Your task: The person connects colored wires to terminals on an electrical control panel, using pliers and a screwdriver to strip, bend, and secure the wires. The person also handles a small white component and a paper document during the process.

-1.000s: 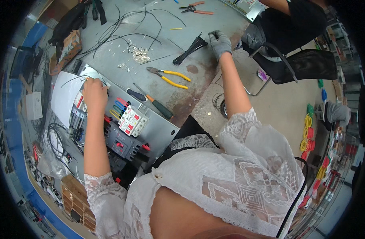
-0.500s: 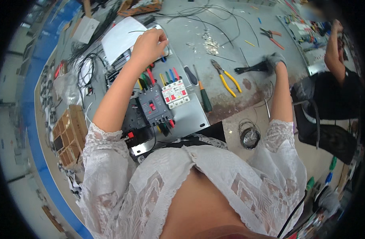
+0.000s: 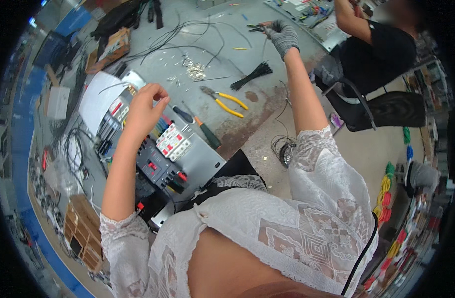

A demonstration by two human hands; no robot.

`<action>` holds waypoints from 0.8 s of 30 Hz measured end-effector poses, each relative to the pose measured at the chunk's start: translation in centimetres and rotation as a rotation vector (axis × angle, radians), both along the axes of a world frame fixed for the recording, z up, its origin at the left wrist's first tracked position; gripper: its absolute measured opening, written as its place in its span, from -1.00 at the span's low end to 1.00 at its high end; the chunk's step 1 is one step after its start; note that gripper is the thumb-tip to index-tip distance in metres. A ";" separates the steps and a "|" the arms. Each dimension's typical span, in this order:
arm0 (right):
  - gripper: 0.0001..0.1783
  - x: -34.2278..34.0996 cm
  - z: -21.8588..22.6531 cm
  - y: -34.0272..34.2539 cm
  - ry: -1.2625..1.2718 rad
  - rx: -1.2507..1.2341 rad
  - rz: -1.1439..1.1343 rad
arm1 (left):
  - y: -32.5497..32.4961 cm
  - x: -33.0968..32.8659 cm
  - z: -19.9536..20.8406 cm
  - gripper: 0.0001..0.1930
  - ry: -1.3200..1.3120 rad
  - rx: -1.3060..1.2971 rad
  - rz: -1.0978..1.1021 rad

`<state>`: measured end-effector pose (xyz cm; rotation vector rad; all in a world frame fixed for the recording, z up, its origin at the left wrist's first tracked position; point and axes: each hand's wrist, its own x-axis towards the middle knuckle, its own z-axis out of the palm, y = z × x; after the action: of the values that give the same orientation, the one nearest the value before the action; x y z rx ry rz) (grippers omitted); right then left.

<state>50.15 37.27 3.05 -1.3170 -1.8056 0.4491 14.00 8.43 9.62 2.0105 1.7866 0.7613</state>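
My right hand (image 3: 283, 37), in a grey knitted glove, is closed over the handles of red-handled pliers (image 3: 257, 28) at the far side of the bench; their dark jaws stick out past the fingers. My left hand (image 3: 149, 99) is bare, its fingers curled above the far edge of a metal mounting plate (image 3: 203, 158). What it holds, if anything, is hidden. On that plate sit a black circuit breaker (image 3: 155, 165) with a red switch and a white row of small breakers (image 3: 173, 142), with coloured wires. A bundle of black cable ties (image 3: 252, 75) lies on the bench.
Yellow-handled cutters (image 3: 224, 101) and a green-handled screwdriver (image 3: 209, 135) lie beside the plate. Small metal pieces (image 3: 194, 68) are scattered beyond, near loose black wires. White paper (image 3: 100, 102) covers the plate's left part. At right, a person in black (image 3: 381, 57) works near an office chair.
My right hand has left the cable ties and moved away from me to the red-handled pliers. My left hand stays curled over the plate. The whole view has shifted and turned.
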 end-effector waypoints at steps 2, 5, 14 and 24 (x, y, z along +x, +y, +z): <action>-0.80 -1.4 4.2 -2.8 0.280 0.159 0.101 | 0.5 0.3 0.1 -0.88 -0.016 0.027 -0.026; -0.81 -3.5 7.6 -5.7 0.621 0.012 0.269 | 0.3 -0.6 0.7 -0.89 0.006 0.061 -0.040; -0.86 -21.4 -3.2 -10.5 0.955 -0.680 0.469 | -1.0 -9.9 -2.7 -0.89 0.371 0.100 0.252; -0.88 -27.0 -7.0 -10.5 0.839 -0.773 0.347 | 1.6 -9.3 -8.4 -0.83 0.557 0.196 0.148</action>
<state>23.18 26.74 -3.90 -1.0023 -1.1356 1.7272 4.72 9.98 1.17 2.4137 2.2560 0.4523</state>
